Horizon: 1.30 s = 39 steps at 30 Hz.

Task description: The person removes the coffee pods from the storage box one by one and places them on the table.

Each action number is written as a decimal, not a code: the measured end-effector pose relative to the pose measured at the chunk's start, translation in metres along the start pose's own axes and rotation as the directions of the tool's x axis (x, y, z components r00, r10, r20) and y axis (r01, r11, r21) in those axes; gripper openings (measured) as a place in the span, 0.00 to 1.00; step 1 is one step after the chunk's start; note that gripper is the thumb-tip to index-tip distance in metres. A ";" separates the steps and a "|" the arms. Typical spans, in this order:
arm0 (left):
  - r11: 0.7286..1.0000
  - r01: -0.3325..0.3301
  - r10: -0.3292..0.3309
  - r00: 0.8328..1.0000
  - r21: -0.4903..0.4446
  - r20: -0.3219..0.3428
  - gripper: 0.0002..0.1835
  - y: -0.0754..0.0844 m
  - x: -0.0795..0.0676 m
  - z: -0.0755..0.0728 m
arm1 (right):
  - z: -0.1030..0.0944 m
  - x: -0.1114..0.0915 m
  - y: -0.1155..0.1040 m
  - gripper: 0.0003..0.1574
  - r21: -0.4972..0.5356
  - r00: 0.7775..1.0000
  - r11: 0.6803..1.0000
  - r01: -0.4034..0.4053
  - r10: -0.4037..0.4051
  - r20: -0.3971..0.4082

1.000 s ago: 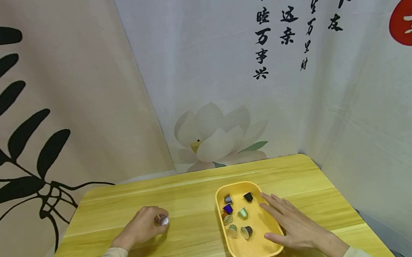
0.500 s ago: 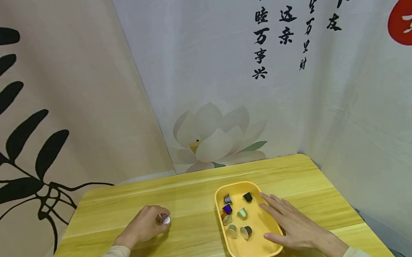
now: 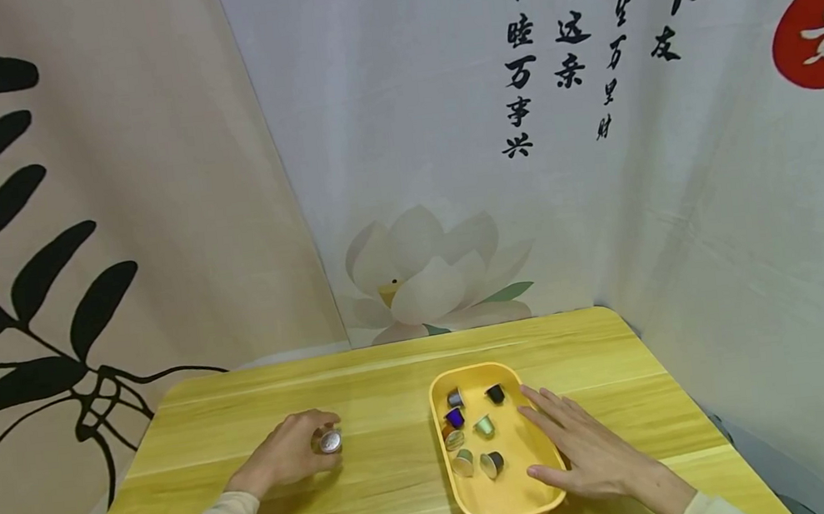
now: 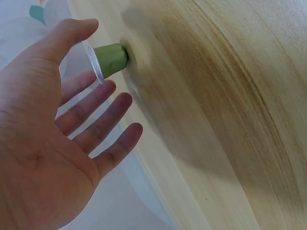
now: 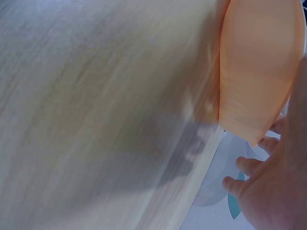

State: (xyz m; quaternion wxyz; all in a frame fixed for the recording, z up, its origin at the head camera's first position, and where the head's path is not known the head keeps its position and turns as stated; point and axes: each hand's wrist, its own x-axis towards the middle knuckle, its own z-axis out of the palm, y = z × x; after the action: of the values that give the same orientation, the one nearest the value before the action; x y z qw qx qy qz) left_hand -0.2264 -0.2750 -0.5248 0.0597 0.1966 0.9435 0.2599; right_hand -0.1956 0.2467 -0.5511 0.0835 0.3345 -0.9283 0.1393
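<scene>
My left hand (image 3: pixel 289 452) is at the left of the table, thumb and fingers spread apart around a coffee capsule (image 3: pixel 331 442). In the left wrist view the capsule (image 4: pixel 110 60) has a green body and a silver rim. Its narrow end is down at the wood, and a gap shows between it and the thumb. My right hand (image 3: pixel 595 455) lies with spread fingers along the right edge of a yellow tray (image 3: pixel 514 508). In the right wrist view the tray's outer wall (image 5: pixel 259 62) looks orange, with fingertips against its far end.
Inside the tray are several more capsules, among them a purple one (image 3: pixel 455 417), a black one (image 3: pixel 496 394) and a pale green one (image 3: pixel 485 427). A printed cloth (image 3: pixel 430 138) hangs behind the wooden table (image 3: pixel 390 410).
The left thumb and fingers have parted from around the capsule, and its silver lid shows more fully from above. My right hand and the tray hold still.
</scene>
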 end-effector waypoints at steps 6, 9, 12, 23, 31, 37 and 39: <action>0.999 0.024 -0.024 1.000 0.022 -0.013 0.46 0.004 -0.003 -0.001 | 0.000 0.001 0.001 0.51 -0.002 1.000 1.000 0.005 -0.005 0.001; 0.999 0.015 -0.015 1.000 0.039 -0.013 0.49 0.004 -0.003 -0.001 | 0.000 0.001 0.001 0.51 0.003 1.000 1.000 0.006 -0.006 0.000; 0.999 0.016 -0.016 1.000 0.038 -0.014 0.53 0.003 -0.003 -0.001 | 0.001 0.001 0.001 0.51 0.006 1.000 1.000 0.003 -0.003 0.001; 0.999 -0.016 0.018 0.999 0.048 -0.044 0.56 0.005 -0.003 0.001 | 0.003 0.001 0.001 0.51 0.007 1.000 1.000 -0.002 0.002 -0.001; 0.996 -0.077 0.081 0.994 0.050 -0.077 0.55 0.024 0.005 0.008 | 0.002 0.001 0.000 0.51 0.016 1.000 1.000 -0.005 0.005 -0.005; 0.990 -0.135 0.138 0.988 0.045 -0.072 0.55 0.042 0.016 0.022 | 0.001 0.000 -0.001 0.51 0.016 1.000 1.000 -0.014 0.014 0.002; 0.987 -0.153 0.155 0.986 0.043 -0.064 0.55 0.050 0.020 0.026 | 0.001 0.000 -0.001 0.51 0.016 1.000 1.000 -0.015 0.015 0.004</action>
State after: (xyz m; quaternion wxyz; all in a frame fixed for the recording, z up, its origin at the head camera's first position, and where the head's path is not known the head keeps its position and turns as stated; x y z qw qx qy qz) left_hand -0.2224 -0.2154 -0.5219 0.0038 0.2611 0.9318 0.2521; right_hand -0.1950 0.2453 -0.5517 0.0780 0.3285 -0.9298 0.1466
